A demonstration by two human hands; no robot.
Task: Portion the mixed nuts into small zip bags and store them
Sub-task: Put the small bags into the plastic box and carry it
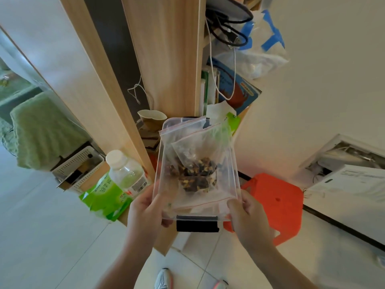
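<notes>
A clear plastic container (166, 155) with a black clip at its near edge is held up in front of a wooden shelf unit. Inside it lie small zip bags with red seal lines (200, 142), and dark mixed nuts (194, 174) show through them. My left hand (143, 207) grips the container's near left corner, thumb on top. At the near right corner my right hand (248, 213) grips it the same way. How many bags are stacked inside cannot be told.
On the shelf to the left stand a white-capped bottle (125, 170), a green packet (104, 197) and a white perforated basket (79, 163). A bowl (152, 118) sits behind the container. An orange stool (275, 203) stands on the tiled floor at right. Books and cables fill the upper shelves.
</notes>
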